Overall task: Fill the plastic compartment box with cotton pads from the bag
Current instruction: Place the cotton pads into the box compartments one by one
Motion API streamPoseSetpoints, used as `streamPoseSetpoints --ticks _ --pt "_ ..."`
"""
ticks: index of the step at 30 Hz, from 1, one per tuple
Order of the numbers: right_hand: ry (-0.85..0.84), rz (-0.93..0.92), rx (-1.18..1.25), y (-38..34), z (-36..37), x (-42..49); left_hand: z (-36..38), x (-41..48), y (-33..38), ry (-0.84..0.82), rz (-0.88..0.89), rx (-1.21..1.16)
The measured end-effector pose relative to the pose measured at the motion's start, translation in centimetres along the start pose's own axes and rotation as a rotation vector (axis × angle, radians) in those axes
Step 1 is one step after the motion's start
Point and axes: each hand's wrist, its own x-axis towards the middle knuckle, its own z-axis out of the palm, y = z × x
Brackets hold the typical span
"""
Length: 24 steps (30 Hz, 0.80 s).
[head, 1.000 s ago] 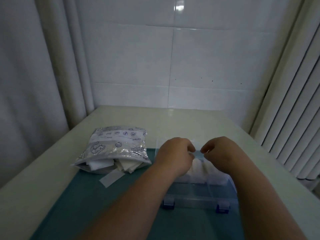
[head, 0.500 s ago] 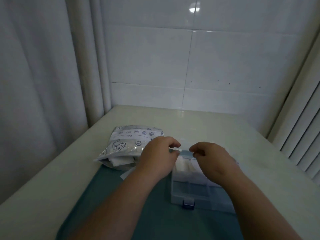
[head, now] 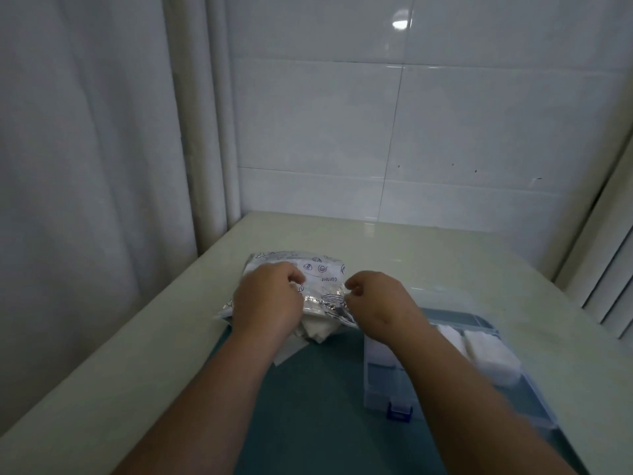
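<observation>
Grips: left hand (head: pixel 267 303) curled onto bag (head: pixel 322 269), mid-frame on table (head: pixel 445 255); right hand (head: pixel 373 303) curled at bag's right edge, hold unclear. Advised: pin bag, spread mouth, draw cotton pads (head: pixel 317 332) singly toward compartment box (head: pixel 383 375), lower right, near cells apparently vacant.

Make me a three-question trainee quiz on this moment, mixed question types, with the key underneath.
1. True or false: the compartment box already holds some cotton pads.
2. Pick one. The left hand and the right hand are both: A at the bag; B inside the compartment box; C out of view.
3. Fill the gap: the latch on the near side of the compartment box is ____ in colour.

Key: 1 true; 2 A; 3 blue.
</observation>
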Motion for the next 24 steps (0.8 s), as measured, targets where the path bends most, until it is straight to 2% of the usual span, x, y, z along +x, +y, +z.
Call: streamPoseSetpoints --ticks 2,5,10,14,22,24 --pt "-0.004 0.043 -0.018 -0.5 0.7 0.8 -1.1 0.3 -1.2 0.074 -0.087 0.151" --pt "-0.031 0.097 -0.055 -0.6 1.7 2.0 -2.1 0.7 -2.8 0.02 -0.211 0.196" --pt "-0.08 0.125 -0.077 0.0 1.6 1.9 -1.4 1.3 -4.6 -0.076 -0.306 0.018" --pt "-0.103 0.079 0.094 0.7 1.0 0.6 -1.3 1.6 -4.9 -0.043 -0.39 -0.155" --pt "0.046 -0.052 0.306 1.6 1.3 -2.3 -1.8 1.5 -4.3 -0.032 -0.553 -0.549" --pt "0.047 -0.067 0.346 1.5 1.4 -2.7 -1.8 1.5 -4.5 -0.004 -0.525 -0.58"
